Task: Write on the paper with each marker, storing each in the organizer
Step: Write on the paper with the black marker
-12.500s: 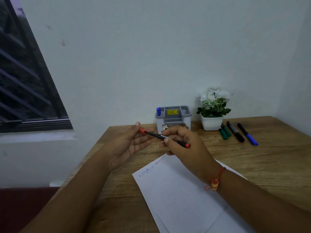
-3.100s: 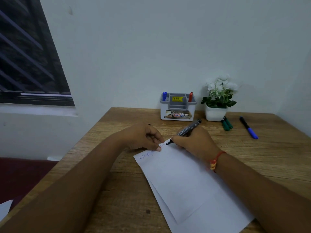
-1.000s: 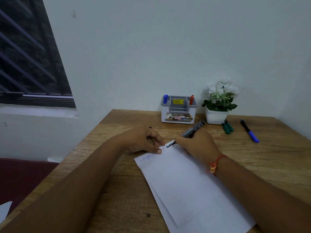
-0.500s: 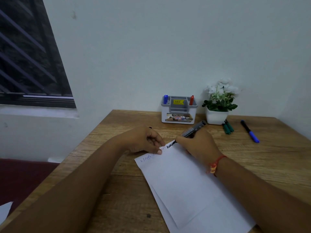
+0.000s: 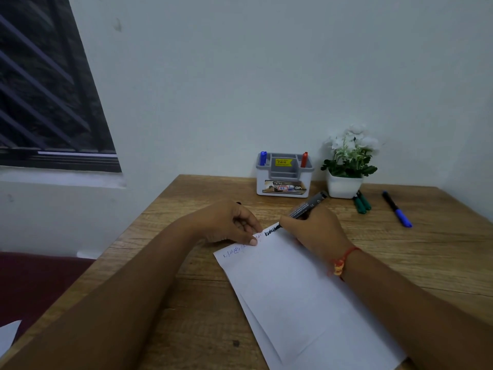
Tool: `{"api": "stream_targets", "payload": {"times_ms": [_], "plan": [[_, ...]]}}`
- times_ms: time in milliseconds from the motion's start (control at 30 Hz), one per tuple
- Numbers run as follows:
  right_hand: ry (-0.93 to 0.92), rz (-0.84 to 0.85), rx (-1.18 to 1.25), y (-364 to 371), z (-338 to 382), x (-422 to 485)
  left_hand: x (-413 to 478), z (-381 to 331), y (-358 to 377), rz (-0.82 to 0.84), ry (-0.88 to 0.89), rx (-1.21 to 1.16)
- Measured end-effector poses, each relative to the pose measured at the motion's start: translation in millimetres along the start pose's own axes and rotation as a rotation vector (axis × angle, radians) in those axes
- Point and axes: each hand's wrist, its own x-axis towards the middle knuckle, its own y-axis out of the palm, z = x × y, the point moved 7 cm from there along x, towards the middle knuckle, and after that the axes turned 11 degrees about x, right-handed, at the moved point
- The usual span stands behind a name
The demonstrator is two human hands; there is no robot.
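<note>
There are 6 markers: 1 in use, 2 stored and 3 loose on the grained wooden tabletop (image 5: 186,263). The right hand (image 5: 312,231) has its grip closed round the uncapped grey-barrelled black marker (image 5: 306,206). The marker's tip touches the top edge of the white rectangular paper (image 5: 293,289), where a short thick black word sits right of faint blue writing. 2 sheets lie there, the upper overlapping the lower.

The left hand (image 5: 229,222) rests on the paper's top edge with its fingers curled and a fingertip pressing the sheet. I cannot tell whether that grip holds anything, though a small dark tip shows above the knuckles.

The grey-and-white plastic organizer (image 5: 284,180), box-shaped with several compartments, stands by the wall. It holds 2 markers upright: a blue-capped marker (image 5: 263,158) in its left corner slot and a red-capped marker (image 5: 304,159) in its right.

Just beside it stands 1 white square pot of white flowers (image 5: 342,186). 2 green markers (image 5: 361,204) lie side by side at the pot's base. 1 black marker with a blue cap (image 5: 397,209) lies apart to the right.
</note>
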Motion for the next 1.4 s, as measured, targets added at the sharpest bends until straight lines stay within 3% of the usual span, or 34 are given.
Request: {"api": "stream_targets", "payload": {"times_ms": [1400], "plan": [[0.01,-0.029,0.021,-1.4,-1.1,1.0,-1.5,-1.6,0.7,-0.002,0.006,-0.032]]}}
